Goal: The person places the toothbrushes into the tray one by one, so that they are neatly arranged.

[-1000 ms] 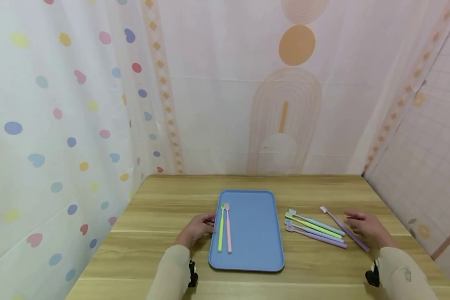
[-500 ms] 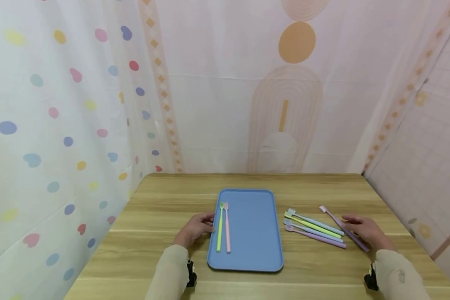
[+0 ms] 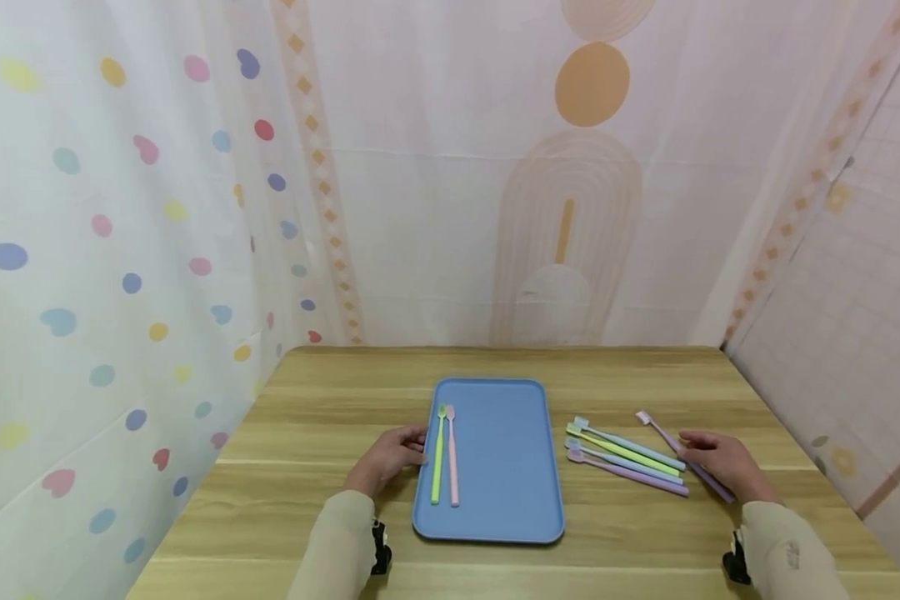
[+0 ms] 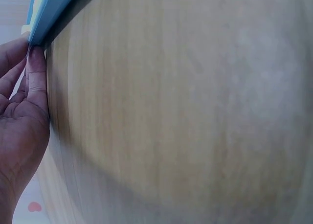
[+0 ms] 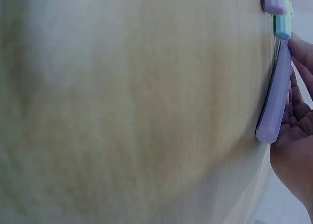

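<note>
A blue tray (image 3: 506,467) lies on the table, with a green toothbrush (image 3: 437,467) and a pink toothbrush (image 3: 453,467) side by side along its left part. My left hand (image 3: 388,457) holds the tray's left rim between thumb and fingers; in the left wrist view the rim (image 4: 55,13) meets the fingertips. On the right, my right hand (image 3: 722,460) pinches a purple toothbrush (image 3: 662,432) around the middle of its handle. That brush still lies slanted on the table, its handle end (image 5: 275,101) showing beside the palm in the right wrist view.
Between the tray and my right hand lie several toothbrushes, blue, yellow-green (image 3: 630,450) and purple (image 3: 637,475), close together with their heads to the left. The wooden table (image 3: 360,379) backs onto a patterned curtain (image 3: 435,250), with more curtain at both sides.
My right hand has moved left and down onto the separate purple toothbrush and taken hold of it. The left hand stays on the tray's rim. The view has shifted slightly.
</note>
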A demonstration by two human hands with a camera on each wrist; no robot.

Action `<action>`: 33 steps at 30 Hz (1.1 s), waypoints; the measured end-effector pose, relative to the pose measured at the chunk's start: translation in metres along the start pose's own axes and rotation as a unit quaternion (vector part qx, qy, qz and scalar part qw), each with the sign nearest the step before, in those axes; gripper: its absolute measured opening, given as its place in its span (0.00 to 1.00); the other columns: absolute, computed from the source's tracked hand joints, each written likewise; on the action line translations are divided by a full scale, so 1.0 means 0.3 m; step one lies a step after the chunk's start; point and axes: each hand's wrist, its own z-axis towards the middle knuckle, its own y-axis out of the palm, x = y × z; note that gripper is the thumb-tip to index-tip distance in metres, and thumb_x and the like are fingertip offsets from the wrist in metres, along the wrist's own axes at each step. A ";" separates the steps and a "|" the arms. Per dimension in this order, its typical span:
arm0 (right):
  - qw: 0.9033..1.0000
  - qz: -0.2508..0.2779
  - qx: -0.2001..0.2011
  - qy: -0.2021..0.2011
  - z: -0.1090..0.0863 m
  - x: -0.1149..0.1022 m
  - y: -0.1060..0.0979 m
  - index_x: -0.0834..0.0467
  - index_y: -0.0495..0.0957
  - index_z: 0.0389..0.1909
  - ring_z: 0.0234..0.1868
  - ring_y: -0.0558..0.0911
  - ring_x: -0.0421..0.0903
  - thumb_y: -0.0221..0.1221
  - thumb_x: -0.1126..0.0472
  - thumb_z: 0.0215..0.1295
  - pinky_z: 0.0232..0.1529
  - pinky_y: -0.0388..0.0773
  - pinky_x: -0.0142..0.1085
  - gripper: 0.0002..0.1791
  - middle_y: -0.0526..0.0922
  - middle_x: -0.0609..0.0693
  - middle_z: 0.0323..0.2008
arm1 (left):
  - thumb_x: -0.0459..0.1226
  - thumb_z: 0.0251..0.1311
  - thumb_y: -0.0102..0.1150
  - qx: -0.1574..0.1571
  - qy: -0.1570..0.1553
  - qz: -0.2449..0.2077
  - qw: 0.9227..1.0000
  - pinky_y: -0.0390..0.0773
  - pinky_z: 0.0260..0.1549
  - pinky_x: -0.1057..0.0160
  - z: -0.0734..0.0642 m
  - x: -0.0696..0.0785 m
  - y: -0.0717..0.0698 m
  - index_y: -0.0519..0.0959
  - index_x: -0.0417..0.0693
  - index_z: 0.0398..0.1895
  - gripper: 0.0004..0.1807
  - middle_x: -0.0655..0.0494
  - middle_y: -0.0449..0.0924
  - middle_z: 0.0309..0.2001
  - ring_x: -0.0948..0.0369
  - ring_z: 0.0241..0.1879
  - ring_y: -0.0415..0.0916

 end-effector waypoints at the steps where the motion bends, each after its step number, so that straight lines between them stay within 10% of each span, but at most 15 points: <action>1: 1.000 -0.006 0.002 -0.003 0.000 -0.001 0.004 0.71 0.73 0.61 0.59 0.72 0.70 0.61 0.54 0.69 0.54 0.73 0.54 0.29 0.74 0.72 0.59 | 0.20 0.55 0.62 0.000 0.000 0.000 1.000 0.76 0.50 0.55 -0.001 -0.002 -0.003 0.73 0.32 0.64 0.30 0.45 0.77 0.50 0.53 0.47 0.73; 33: 0.997 -0.072 0.017 0.010 -0.007 -0.003 -0.037 0.70 0.79 0.55 0.52 0.76 0.69 0.55 0.56 0.71 0.45 0.73 0.53 0.22 0.77 0.73 0.53 | 0.19 0.54 0.63 -0.009 0.007 -0.013 1.000 0.77 0.49 0.56 -0.010 0.017 0.034 0.72 0.30 0.63 0.30 0.44 0.77 0.49 0.52 0.47 0.74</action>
